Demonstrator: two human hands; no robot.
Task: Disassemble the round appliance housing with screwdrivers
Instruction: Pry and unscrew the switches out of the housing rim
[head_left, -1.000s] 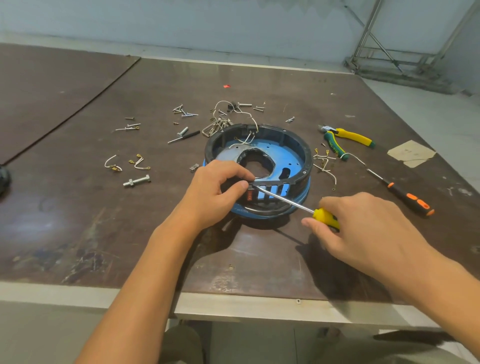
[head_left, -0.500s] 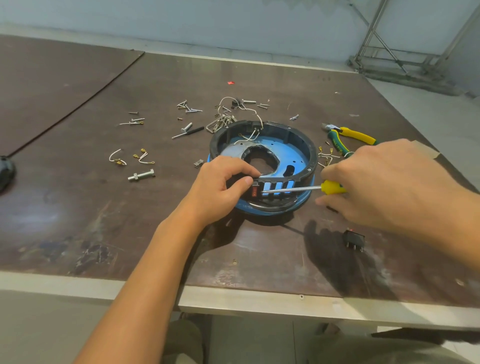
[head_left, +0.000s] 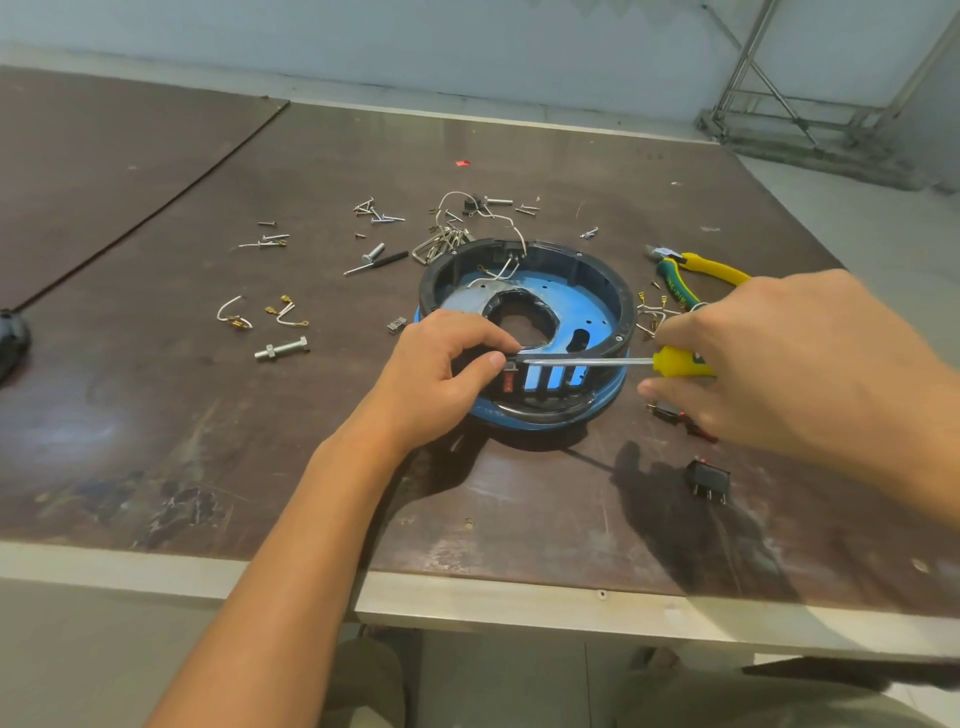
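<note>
A round black and blue housing (head_left: 587, 275) lies flat on the brown table (head_left: 156, 415). My left hand (head_left: 441, 374) grips its near left rim, thumb beside a red switch (head_left: 508, 383) set in the wall. My right hand (head_left: 769, 358) holds a yellow-handled screwdriver (head_left: 675, 362). Its metal shaft lies level across the near rim, and the tip sits at my left thumb, just above the red switch.
Loose screws, wires and clips (head_left: 447, 228) lie behind the housing. A bolt (head_left: 280, 349) and short wire pieces (head_left: 234, 314) sit to the left. Yellow-green pliers (head_left: 691, 275) lie to the right. A black switch (head_left: 707, 479) rests near the front right.
My right hand has risen and swung left, bringing the screwdriver shaft from a slant to level. The left hand has stayed on the rim. The black switch on the table has come into view.
</note>
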